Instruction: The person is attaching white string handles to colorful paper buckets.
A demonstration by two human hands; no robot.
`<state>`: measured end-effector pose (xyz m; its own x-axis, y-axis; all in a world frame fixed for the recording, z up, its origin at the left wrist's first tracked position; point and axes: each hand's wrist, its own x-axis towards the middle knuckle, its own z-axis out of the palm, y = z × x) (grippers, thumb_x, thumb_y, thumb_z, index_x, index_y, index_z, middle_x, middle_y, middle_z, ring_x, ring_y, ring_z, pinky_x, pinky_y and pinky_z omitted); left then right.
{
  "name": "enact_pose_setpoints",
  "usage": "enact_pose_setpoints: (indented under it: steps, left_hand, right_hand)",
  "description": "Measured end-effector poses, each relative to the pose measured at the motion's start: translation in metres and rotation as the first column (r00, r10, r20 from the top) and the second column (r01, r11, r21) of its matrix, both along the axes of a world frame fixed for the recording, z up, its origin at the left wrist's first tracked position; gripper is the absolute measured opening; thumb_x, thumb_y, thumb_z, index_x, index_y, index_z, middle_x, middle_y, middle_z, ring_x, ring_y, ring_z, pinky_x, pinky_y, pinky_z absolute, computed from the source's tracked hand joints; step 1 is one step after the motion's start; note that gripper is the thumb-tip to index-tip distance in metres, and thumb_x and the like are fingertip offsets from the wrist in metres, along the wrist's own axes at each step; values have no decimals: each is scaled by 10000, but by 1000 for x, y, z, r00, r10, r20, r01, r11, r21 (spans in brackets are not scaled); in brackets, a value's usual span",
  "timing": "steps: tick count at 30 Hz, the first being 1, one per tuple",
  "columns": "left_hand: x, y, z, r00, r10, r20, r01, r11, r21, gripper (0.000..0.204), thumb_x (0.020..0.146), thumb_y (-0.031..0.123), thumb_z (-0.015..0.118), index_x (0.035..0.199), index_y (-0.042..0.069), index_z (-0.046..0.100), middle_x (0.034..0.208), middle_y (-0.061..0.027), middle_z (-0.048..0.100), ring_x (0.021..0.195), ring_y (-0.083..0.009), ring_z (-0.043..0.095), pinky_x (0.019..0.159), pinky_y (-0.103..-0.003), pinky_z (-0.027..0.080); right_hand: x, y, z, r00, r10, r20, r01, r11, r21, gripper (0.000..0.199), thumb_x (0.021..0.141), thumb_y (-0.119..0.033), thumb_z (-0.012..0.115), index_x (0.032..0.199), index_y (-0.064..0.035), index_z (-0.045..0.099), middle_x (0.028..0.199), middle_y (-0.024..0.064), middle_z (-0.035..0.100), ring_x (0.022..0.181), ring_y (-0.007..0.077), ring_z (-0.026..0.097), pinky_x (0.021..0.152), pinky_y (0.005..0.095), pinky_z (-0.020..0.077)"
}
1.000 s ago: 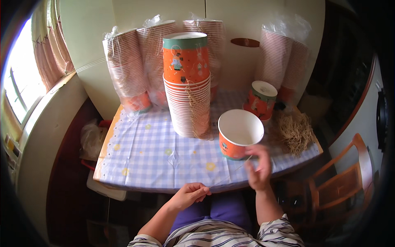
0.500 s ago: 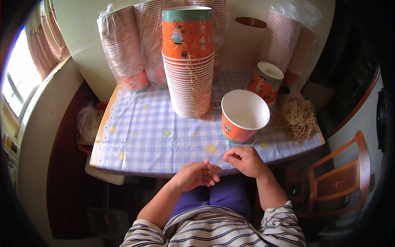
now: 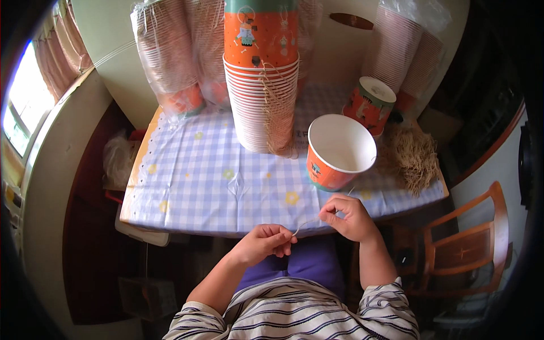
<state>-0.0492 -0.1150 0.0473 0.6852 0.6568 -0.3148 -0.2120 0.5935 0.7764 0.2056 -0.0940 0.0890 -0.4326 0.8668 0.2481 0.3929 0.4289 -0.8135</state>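
My left hand [image 3: 268, 242] pinches one end of a thin pale string [image 3: 303, 225] just off the table's front edge. To its right, my right hand [image 3: 347, 216] grips the same string between thumb and fingers, and a short tail sticks up past it. Directly beyond the right hand stands an orange paper bucket [image 3: 341, 144] with a white inside, its mouth upward. Behind and left of it rises a tall stack of nested paper buckets [image 3: 262, 107], topped by an upside-down one, with tan strings draped down its right side.
A tangled bundle of tan strings [image 3: 416, 161] lies at the table's right edge. Near it sits an upside-down orange bucket [image 3: 371, 105]. Plastic-wrapped bucket stacks [image 3: 167, 62] line the wall. A checked cloth [image 3: 192, 198] covers the table; a wooden chair [image 3: 467, 243] stands at right.
My left hand's fingers have closed on the string's end. My right hand has moved slightly right and up, and the string spans a wider gap. The view has shifted a little.
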Motion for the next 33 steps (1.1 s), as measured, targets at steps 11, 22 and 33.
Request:
enact_pose_setpoints:
  steps: [11,22,33]
  left_hand:
    - [9,-2,25,959,59,-276,38,941,335,234,956,215,511,953,6,616,728,7,581,659,-52,515,617,-205,440]
    - [5,2,20,965,119,-232,-55,963,264,244,948,228,531,984,7,627,761,-10,609,683,-62,542,647,-212,460]
    - [7,4,7,971,155,-182,-78,925,372,177,899,153,609,957,-11,642,796,2,625,713,-49,548,657,-204,466]
  right_hand:
    - [-47,-19,-1,972,182,-146,-197,976,-91,438,771,-49,648,1188,-33,516,1038,119,586,913,220,609,808,311,486]
    - [-46,-18,0,998,57,-32,-54,995,89,82,763,8,675,829,-14,632,764,68,579,660,170,568,587,271,464]
    - [-43,-18,1,995,93,-36,-86,984,157,112,746,19,688,837,-15,632,779,80,583,696,216,589,626,298,479]
